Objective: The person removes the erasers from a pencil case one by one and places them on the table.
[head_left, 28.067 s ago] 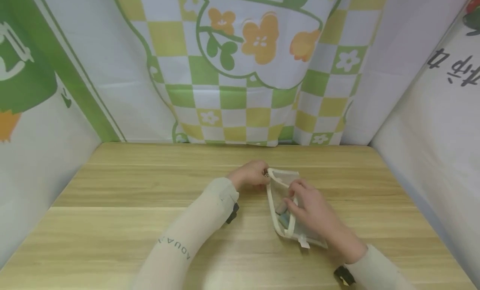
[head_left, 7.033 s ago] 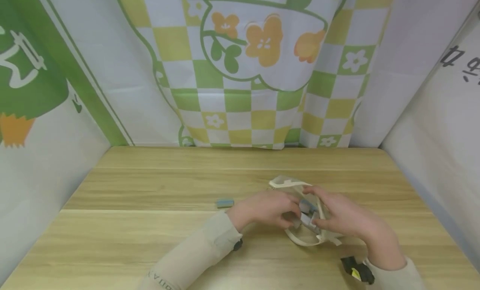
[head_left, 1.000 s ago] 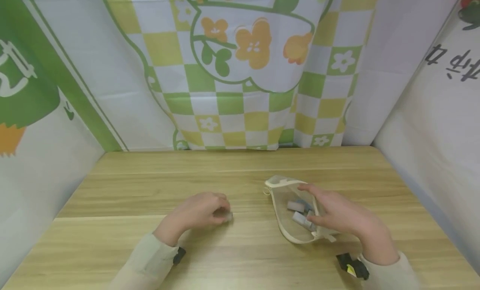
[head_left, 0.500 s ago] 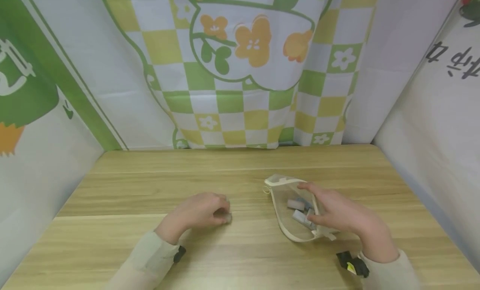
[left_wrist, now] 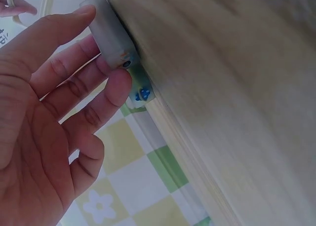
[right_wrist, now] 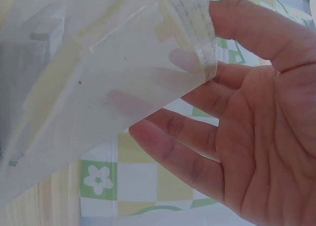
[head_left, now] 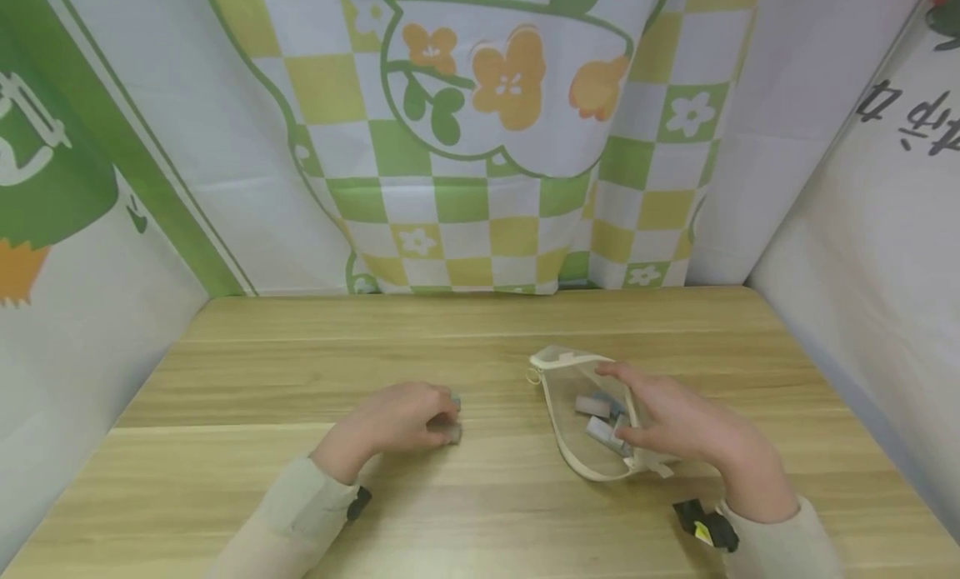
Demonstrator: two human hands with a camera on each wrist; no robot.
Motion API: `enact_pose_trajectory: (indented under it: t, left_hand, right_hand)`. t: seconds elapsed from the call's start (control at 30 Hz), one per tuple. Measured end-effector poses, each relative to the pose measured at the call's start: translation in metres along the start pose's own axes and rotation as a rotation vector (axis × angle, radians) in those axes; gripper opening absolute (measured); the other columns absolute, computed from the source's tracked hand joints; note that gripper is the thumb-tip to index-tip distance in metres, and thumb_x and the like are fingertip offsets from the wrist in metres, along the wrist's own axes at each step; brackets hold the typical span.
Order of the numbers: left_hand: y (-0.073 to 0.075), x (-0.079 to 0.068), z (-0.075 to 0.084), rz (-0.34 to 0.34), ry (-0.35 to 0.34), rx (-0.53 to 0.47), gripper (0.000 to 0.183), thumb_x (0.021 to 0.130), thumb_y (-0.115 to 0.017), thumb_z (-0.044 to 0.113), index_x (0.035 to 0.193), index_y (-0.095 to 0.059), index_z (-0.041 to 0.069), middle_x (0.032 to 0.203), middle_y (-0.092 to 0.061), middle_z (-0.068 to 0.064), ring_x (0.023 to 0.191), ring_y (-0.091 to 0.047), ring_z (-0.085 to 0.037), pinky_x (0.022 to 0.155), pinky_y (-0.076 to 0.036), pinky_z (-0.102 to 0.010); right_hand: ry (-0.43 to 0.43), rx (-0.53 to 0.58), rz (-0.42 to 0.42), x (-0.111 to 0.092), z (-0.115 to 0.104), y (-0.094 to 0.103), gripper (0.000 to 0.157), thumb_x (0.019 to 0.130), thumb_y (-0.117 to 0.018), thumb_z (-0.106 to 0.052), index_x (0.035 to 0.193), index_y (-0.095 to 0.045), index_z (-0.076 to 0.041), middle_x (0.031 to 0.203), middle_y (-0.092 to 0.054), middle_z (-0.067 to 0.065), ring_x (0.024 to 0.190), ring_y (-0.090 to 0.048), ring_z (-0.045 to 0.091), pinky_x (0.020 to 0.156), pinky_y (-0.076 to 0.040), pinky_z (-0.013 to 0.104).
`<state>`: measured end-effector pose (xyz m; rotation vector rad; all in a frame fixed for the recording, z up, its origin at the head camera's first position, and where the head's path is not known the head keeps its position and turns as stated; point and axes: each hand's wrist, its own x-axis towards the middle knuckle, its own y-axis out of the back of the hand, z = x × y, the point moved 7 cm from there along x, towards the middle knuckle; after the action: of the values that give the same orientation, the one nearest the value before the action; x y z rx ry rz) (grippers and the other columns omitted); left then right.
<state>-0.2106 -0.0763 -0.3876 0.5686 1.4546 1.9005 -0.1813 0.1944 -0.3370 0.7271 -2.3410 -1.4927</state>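
Observation:
My left hand (head_left: 401, 418) is low over the table, left of the pouch. Its thumb and fingers pinch a small grey rectangular block (left_wrist: 112, 31), whose end carries a tiny printed picture. Just beyond it lies a blue-green block (left_wrist: 142, 85) with a blue pattern, right at a fingertip and partly hidden by the hand. My right hand (head_left: 675, 412) grips the side of a translucent zip pouch (head_left: 564, 446) with cream edging, thumb and fingers on either side of the rim. The pouch gapes toward the left, showing several small blocks (head_left: 592, 406) inside.
The wood-grain table (head_left: 315, 362) runs back to a checked, flowered curtain (head_left: 465, 204). White printed cloth walls (head_left: 862, 254) stand on both sides. A ring pull (head_left: 534, 376) hangs at the pouch's far left corner.
Seven seconds ago my left hand reached into the pouch; it has since moved left with a grey block to the blue-green one. Over the last second both hands have hardly moved.

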Motion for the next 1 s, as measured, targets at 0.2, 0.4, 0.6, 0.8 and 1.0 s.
enact_pose_trajectory:
  t: [0.2,0.4,0.6,0.8,1.0]
  left_hand:
    - [0.0008,0.0007,0.0006,-0.001,0.009,0.0,0.007,0.087,-0.074,0.022,0.087,-0.072,0.016,0.081,-0.059,0.012,0.067,-0.046,-0.002,0.065,-0.046,-0.018]
    - [-0.0003,0.0004,0.0005,0.002,-0.005,0.005,0.008,0.087,-0.074,0.023,0.087,-0.072,0.015,0.08,-0.059,0.012,0.066,-0.046,-0.001,0.064,-0.046,-0.017]
    - [0.0001,-0.0013,0.0008,-0.003,-0.006,-0.019,0.01,0.088,-0.074,0.025,0.091,-0.073,0.015,0.086,-0.064,0.01,0.073,-0.054,-0.003,0.071,-0.05,-0.02]
    - [0.003,-0.0029,-0.0027,0.003,0.022,-0.083,0.018,0.089,-0.072,0.03,0.098,-0.074,0.015,0.1,-0.071,0.005,0.089,-0.066,-0.011,0.084,-0.056,-0.03]
    - [0.008,-0.0033,-0.0058,0.036,0.024,-0.108,0.028,0.087,-0.074,0.031,0.105,-0.074,0.01,0.103,-0.071,0.001,0.085,-0.065,-0.01,0.08,-0.055,-0.027]
  right_hand:
    - [-0.023,0.01,-0.017,-0.0001,0.0005,0.0011,0.076,0.084,-0.076,-0.019,0.148,-0.036,-0.007,0.103,-0.068,0.013,0.052,-0.045,0.001,0.073,-0.052,0.032]
    - [-0.035,0.007,-0.017,-0.0011,0.0012,0.0007,0.076,0.084,-0.076,-0.017,0.148,-0.037,-0.006,0.106,-0.068,0.015,0.056,-0.047,0.002,0.077,-0.054,0.035]
    - [-0.029,0.002,-0.008,-0.0016,0.0002,0.0011,0.075,0.083,-0.076,-0.016,0.147,-0.038,-0.004,0.131,-0.062,0.023,0.068,-0.053,0.003,0.089,-0.054,0.047]
    - [-0.024,0.001,-0.005,-0.0014,0.0006,0.0003,0.076,0.083,-0.077,-0.018,0.147,-0.038,-0.005,0.113,-0.067,0.016,0.061,-0.05,0.002,0.083,-0.054,0.042]
    - [-0.024,-0.005,0.005,-0.0016,0.0015,0.0007,0.075,0.083,-0.076,-0.017,0.147,-0.038,-0.005,0.12,-0.067,0.018,0.065,-0.051,0.002,0.087,-0.054,0.045]
